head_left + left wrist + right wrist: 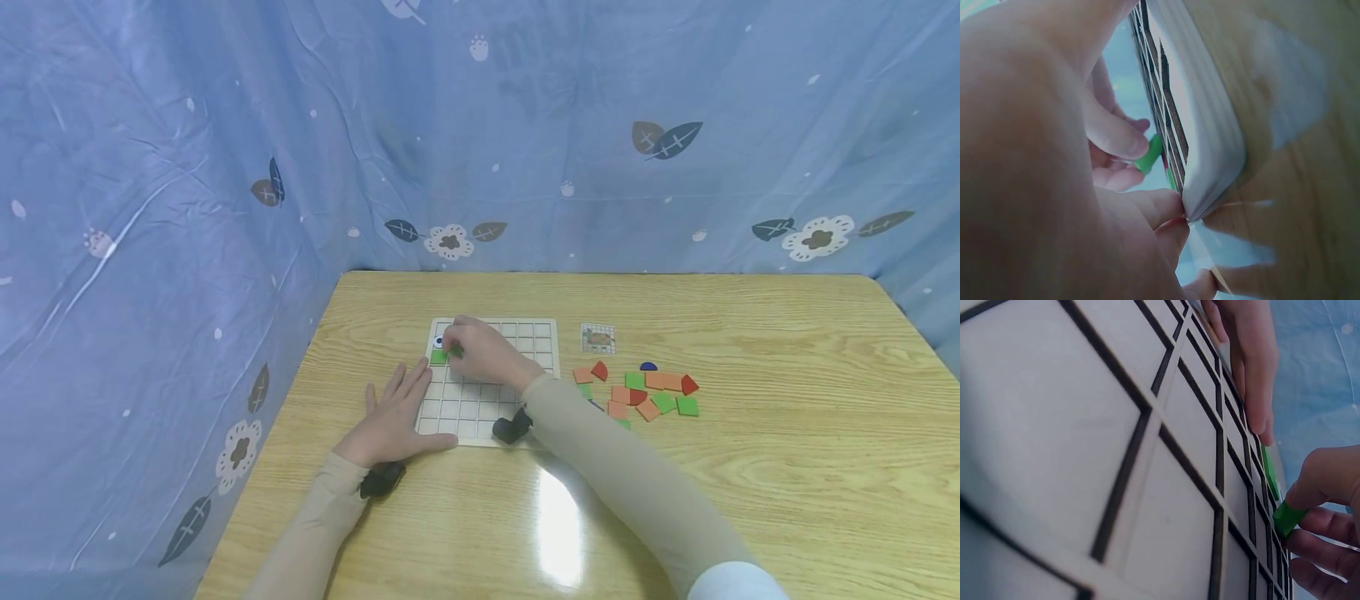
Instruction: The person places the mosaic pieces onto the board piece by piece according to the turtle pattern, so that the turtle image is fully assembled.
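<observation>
A white gridded board (pixel 468 410) lies on the wooden table. My right hand (pixel 486 350) is over its upper left part, pinching a green tile (pixel 1288 519) between thumb and fingers, close to the grid. Beside that hand, a green square tile (pixel 438 357) sits in a cell at the left edge, below a piece with a blue-and-white eye pattern (pixel 439 342) that the right hand partly covers. My left hand (pixel 390 425) rests with spread fingers along the board's left side, its thumb at the bottom edge. In the left wrist view, its fingertips touch the board's rim.
Right of the board lie several loose orange tiles (pixel 654 381), green tiles (pixel 687 407), red quarter-round pieces (pixel 600 370) and a blue half-round piece (pixel 648 366). A small picture card (pixel 598 338) is behind them. Blue patterned curtain (pixel 525 167) hangs behind and left of the table.
</observation>
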`<action>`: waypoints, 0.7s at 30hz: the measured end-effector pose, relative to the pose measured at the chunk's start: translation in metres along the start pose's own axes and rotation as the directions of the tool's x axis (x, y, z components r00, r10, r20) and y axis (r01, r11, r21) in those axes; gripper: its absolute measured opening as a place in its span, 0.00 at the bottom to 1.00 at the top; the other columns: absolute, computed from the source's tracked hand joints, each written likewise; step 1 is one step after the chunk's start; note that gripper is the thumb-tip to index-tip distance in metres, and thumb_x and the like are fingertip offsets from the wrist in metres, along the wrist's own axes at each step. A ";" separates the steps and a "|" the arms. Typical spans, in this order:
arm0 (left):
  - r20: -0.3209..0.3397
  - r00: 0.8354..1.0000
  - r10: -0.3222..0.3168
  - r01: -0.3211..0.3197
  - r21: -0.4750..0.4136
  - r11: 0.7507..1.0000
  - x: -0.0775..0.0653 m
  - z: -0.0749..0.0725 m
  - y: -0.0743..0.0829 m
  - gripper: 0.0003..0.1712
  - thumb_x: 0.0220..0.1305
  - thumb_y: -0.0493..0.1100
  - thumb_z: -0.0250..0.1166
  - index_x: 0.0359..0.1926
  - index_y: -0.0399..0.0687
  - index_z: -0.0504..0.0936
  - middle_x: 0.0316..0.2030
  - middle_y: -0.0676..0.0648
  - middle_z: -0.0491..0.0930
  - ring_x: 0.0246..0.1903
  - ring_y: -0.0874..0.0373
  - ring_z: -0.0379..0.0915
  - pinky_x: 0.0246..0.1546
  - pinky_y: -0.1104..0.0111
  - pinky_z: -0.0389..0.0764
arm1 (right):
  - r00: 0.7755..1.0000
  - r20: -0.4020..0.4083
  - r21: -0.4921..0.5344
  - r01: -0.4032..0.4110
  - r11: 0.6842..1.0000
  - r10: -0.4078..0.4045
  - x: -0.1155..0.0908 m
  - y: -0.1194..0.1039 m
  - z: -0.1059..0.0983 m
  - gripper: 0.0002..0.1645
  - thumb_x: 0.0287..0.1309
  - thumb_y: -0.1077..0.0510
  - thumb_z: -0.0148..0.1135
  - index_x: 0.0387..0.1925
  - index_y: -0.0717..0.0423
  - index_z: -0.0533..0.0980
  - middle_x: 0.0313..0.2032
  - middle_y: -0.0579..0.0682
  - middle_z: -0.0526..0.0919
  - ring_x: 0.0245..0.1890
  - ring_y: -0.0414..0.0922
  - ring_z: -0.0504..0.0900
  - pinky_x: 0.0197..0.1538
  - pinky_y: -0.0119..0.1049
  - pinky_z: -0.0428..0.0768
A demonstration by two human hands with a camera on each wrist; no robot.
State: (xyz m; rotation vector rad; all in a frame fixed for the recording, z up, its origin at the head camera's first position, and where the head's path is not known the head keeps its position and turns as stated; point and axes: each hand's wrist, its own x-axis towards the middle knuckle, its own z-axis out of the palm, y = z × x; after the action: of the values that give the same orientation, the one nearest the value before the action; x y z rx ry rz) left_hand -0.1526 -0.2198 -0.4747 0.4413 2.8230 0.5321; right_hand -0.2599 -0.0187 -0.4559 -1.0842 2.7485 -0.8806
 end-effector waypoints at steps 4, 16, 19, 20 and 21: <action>0.000 1.000 0.002 -0.002 0.002 1.000 0.000 0.000 0.000 0.71 0.55 0.79 0.67 0.83 0.41 0.49 0.85 0.46 0.40 0.82 0.33 0.34 0.65 0.18 0.35 | 1.000 0.005 -0.003 -0.007 1.000 0.007 0.001 0.001 0.001 0.09 0.60 0.66 0.68 0.42 0.55 0.85 0.45 0.48 0.83 0.45 0.44 0.80 0.57 0.38 0.81; 0.011 1.000 -0.013 0.013 0.000 1.000 0.000 0.000 0.000 0.71 0.55 0.79 0.67 0.84 0.43 0.48 0.85 0.48 0.39 0.82 0.34 0.32 0.67 0.20 0.34 | 0.999 0.033 -0.062 -0.014 0.998 0.017 0.000 0.001 0.004 0.10 0.61 0.61 0.70 0.45 0.51 0.86 0.50 0.48 0.84 0.53 0.46 0.83 0.64 0.41 0.79; 0.011 1.000 -0.012 0.012 0.005 1.000 0.000 0.000 0.000 0.71 0.55 0.80 0.67 0.84 0.43 0.48 0.85 0.48 0.39 0.82 0.34 0.32 0.67 0.20 0.34 | 0.999 0.045 -0.068 -0.021 0.997 0.024 0.000 0.001 0.004 0.11 0.61 0.61 0.70 0.45 0.51 0.86 0.50 0.49 0.84 0.53 0.47 0.82 0.65 0.41 0.79; 0.011 1.000 -0.012 0.012 0.007 1.000 0.000 0.000 0.000 0.71 0.55 0.80 0.66 0.84 0.43 0.48 0.85 0.48 0.38 0.82 0.34 0.32 0.67 0.20 0.34 | 0.999 0.047 -0.074 -0.022 0.997 0.026 0.000 0.001 0.004 0.11 0.61 0.61 0.70 0.45 0.51 0.86 0.51 0.49 0.84 0.54 0.47 0.82 0.65 0.41 0.78; 0.010 1.000 -0.011 0.011 0.009 1.000 0.001 0.000 -0.001 0.71 0.55 0.80 0.66 0.84 0.43 0.48 0.85 0.48 0.38 0.82 0.34 0.32 0.67 0.19 0.34 | 0.998 0.052 -0.077 -0.024 0.997 0.028 0.000 0.000 0.004 0.11 0.61 0.61 0.70 0.46 0.51 0.87 0.51 0.50 0.84 0.54 0.47 0.82 0.65 0.41 0.78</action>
State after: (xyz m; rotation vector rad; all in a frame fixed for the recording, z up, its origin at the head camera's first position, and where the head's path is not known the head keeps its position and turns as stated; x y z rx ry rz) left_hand -0.1532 -0.2200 -0.4753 0.4285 2.8176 0.5140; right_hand -0.2589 -0.0199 -0.4592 -1.0641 2.7670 -0.7392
